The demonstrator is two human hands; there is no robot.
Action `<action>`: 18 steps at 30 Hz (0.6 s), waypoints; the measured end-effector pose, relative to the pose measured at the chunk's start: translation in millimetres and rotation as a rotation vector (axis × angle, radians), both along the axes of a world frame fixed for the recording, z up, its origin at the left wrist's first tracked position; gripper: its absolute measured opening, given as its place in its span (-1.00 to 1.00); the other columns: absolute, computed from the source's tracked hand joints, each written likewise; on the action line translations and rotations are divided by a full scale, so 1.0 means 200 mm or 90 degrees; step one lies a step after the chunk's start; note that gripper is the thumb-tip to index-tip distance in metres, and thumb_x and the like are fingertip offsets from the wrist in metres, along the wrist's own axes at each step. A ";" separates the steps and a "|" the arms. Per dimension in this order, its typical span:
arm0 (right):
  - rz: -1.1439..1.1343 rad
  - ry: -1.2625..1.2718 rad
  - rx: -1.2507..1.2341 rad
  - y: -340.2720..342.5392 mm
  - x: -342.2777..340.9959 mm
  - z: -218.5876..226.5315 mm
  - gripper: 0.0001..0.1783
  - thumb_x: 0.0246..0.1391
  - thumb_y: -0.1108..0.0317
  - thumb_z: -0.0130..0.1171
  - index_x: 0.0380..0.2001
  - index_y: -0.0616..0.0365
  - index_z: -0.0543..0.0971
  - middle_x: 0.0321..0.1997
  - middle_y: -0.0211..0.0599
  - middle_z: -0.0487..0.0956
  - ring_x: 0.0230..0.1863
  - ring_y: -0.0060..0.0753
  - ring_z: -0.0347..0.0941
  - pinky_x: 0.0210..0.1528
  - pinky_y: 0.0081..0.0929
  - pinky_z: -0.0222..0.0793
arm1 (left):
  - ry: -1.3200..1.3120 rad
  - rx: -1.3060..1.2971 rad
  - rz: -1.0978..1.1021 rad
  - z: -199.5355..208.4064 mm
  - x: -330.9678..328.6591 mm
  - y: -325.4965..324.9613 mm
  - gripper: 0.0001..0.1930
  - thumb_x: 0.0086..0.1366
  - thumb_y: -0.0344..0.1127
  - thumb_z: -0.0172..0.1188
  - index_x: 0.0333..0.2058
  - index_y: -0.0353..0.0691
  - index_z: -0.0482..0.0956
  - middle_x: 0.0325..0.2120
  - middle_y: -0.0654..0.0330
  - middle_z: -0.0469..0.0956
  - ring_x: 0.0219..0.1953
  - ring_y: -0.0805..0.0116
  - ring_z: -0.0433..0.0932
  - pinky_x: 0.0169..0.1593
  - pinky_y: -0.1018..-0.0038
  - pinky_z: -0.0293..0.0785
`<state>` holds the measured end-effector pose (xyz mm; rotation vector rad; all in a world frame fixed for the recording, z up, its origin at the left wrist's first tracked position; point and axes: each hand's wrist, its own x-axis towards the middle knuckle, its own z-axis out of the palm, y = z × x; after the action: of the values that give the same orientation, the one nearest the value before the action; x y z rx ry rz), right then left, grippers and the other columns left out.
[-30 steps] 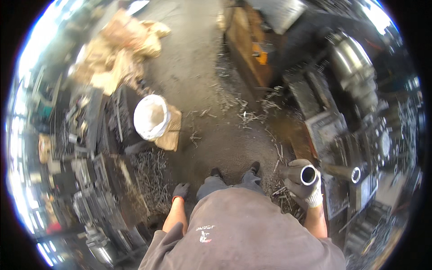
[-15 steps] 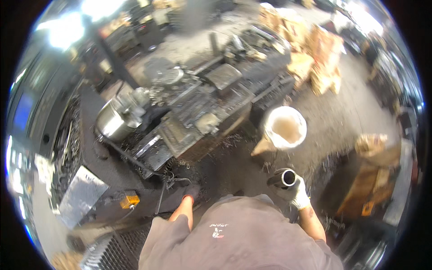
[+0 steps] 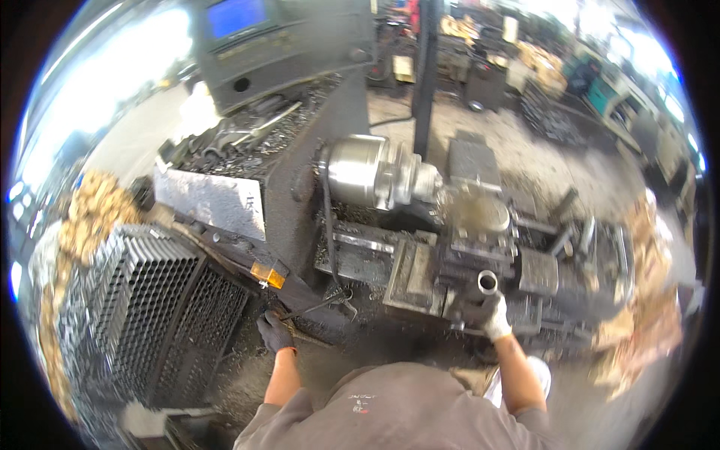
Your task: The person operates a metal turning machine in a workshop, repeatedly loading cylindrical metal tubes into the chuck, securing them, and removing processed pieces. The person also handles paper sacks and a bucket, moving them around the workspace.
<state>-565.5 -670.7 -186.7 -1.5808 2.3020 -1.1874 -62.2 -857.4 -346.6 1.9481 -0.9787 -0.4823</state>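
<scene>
Right of the frame's centre, the right hand (image 3: pixel 495 319), in a pale glove, is wrapped around a short metal pipe (image 3: pixel 487 283), its open end pointing up toward the camera. Hand and pipe sit over the dark lathe (image 3: pixel 420 262) that crosses the middle of the frame, just in front of its blocky tool carriage (image 3: pixel 480 225). Up and to the left of the pipe, the shiny steel chuck (image 3: pixel 367 171) juts out from the machine's head.

Lower left of centre, the left hand (image 3: pixel 274 332), in a dark glove, hangs low beside the machine's base, near an orange reflector (image 3: pixel 268 274); its fingers look loosely curled, and whether they hold anything cannot be told. At the left edge stands a black wire crate (image 3: pixel 150 315) packed with dark tubes. Upper left, a grey control cabinet with a blue screen (image 3: pixel 238 16) rises behind a tray of metal shavings (image 3: pixel 247 139).
</scene>
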 end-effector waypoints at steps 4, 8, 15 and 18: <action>0.103 0.080 0.165 0.07 -0.16 0.08 -0.58 -0.08 0.08 0.58 -0.18 0.01 0.71 -0.33 -0.09 0.74 -0.30 -0.06 0.72 -0.23 -0.17 0.64 | -0.182 -0.163 -0.012 0.21 -0.11 -0.14 -0.49 0.53 0.08 0.06 0.23 -0.17 0.51 0.12 -0.11 0.58 0.13 -0.15 0.60 0.15 0.09 0.53; 0.284 0.062 0.242 0.07 -0.39 0.53 -0.70 -0.04 0.15 0.56 -0.24 0.02 0.79 -0.29 -0.07 0.77 -0.29 -0.11 0.74 -0.19 -0.25 0.67 | -0.321 -0.116 -0.031 0.20 -0.06 -0.27 -0.56 0.53 0.01 0.13 0.19 -0.14 0.56 0.09 -0.08 0.62 0.10 -0.12 0.66 0.08 0.08 0.58; 0.329 0.347 -0.047 -0.64 -0.35 1.08 -0.60 0.01 0.21 0.48 -0.08 0.13 0.73 -0.25 -0.10 0.76 -0.26 -0.04 0.74 -0.18 -0.19 0.66 | 0.134 -0.172 -0.121 0.12 -0.03 -0.29 -0.45 0.49 0.11 0.19 0.04 -0.36 0.64 -0.23 0.13 0.69 -0.20 0.27 0.62 -0.07 0.29 0.55; 0.282 0.543 0.326 -1.17 -0.34 1.02 -0.61 -0.04 0.08 0.37 -0.21 0.09 0.79 -0.36 0.07 0.73 -0.28 0.08 0.73 -0.21 -0.08 0.63 | 0.094 -0.123 -0.072 -0.03 -0.21 -0.10 -0.50 0.46 0.03 0.19 0.02 -0.37 0.61 -0.13 -0.02 0.70 -0.11 0.10 0.66 -0.02 0.19 0.54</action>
<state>-633.9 -904.0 17.0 -2.4391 2.1311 0.2363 -104.3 -878.0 -352.5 1.6681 -1.0065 -0.5659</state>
